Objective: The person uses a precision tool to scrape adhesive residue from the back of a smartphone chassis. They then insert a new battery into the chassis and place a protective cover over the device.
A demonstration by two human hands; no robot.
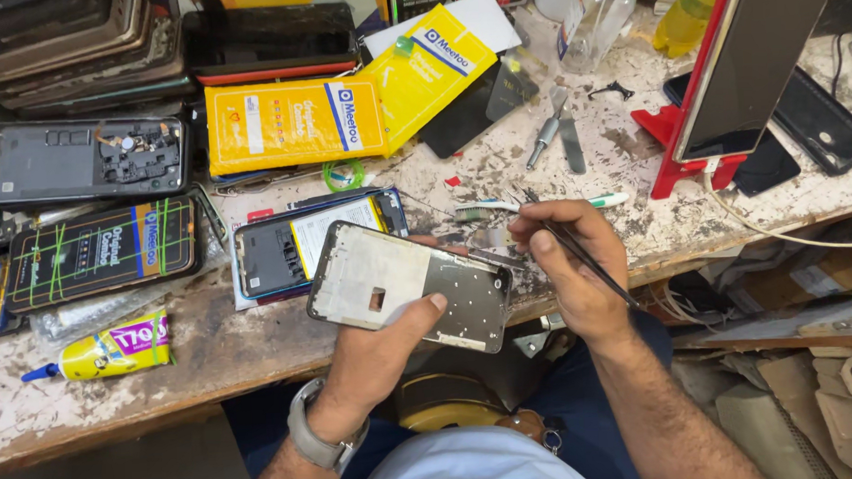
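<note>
Scarred and paint-flecked, the wooden tabletop runs across the view above the person's lap. Nearest, the left hand grips a bare grey phone frame from below, thumb pressed on its face, holding it over the tabletop's front edge. Just right of it, the right hand pinches thin dark tweezers, fingers clenched around them, tips near the frame's upper right corner. Left lies a yellow glue tube. Behind the frame rests an opened phone beside a toothbrush. Farther back sit yellow packets and a red stand.
</note>
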